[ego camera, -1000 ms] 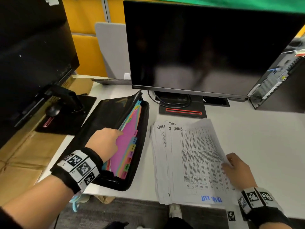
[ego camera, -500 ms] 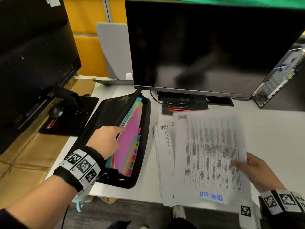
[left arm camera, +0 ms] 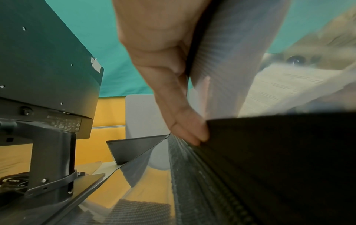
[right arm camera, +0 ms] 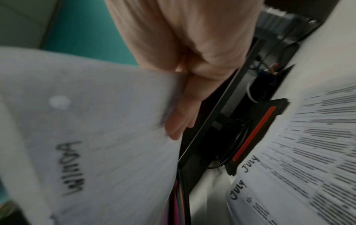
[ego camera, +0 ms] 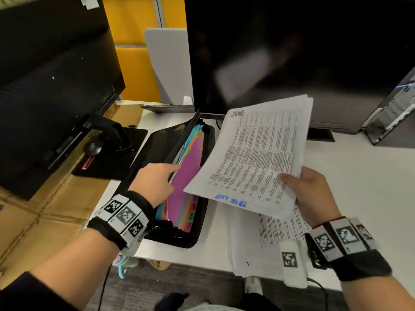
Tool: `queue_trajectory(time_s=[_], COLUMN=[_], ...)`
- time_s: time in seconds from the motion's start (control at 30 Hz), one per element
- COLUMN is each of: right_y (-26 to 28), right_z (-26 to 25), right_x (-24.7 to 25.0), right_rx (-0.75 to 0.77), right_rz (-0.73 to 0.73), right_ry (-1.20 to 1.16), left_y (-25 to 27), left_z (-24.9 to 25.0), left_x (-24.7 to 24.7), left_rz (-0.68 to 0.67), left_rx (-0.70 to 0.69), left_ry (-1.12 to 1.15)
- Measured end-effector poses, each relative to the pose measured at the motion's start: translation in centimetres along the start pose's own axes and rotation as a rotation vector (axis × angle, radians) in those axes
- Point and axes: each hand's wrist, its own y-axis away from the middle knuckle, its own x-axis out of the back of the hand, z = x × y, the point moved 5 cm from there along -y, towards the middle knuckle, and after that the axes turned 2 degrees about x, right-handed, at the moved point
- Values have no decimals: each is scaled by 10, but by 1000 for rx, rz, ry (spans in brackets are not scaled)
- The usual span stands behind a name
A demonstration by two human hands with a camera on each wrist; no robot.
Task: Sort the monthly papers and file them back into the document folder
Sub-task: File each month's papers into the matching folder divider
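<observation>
Floppy June papers (ego camera: pixel 253 158), pinched at one edge by the right hand (ego camera: pixel 314 194); left hand (ego camera: pixel 155 182), fingers seemingly straight, parts the folder (ego camera: pixel 179 241).

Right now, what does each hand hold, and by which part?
The right hand grips the June papers by their lower right edge. The left hand grips nothing: its straight fingers press aside dividers in the document folder.

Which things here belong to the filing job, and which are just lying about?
Job: June papers, in the right hand grip; folder; dividers, parted by the left hand; July pile.
Lying about: monitor; side monitor; mouse; computer case; cardboard.
</observation>
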Motion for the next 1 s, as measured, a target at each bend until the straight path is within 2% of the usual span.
queue_trajectory(time_s=[0.2,0.37,0.53,0.67,0.77,0.87,1.0], right_y=[12,30,44,33,18,6,-2], right_z=[-29,-22,8,22,29,35,41], right_x=[-40,-79,-98,-95,-102,-120,-159], right_rx=[282,402,292,84,-3,-37,-10], right_rz=[47,12,-69,-95,-151,-227,-331], right_ry=[384,484,518,380,298,314,389], left_y=[-1,-2,-5,-2,3,9,12], left_z=[1,2,5,12,17,22,25], left_x=[1,0,3,4,2,1,3], left_rz=[-2,-5,10,-2,-15,-41,-48], left_rx=[3,37,55,32,2,-11,-6], left_ry=[11,32,16,-29,-80,-102,-107])
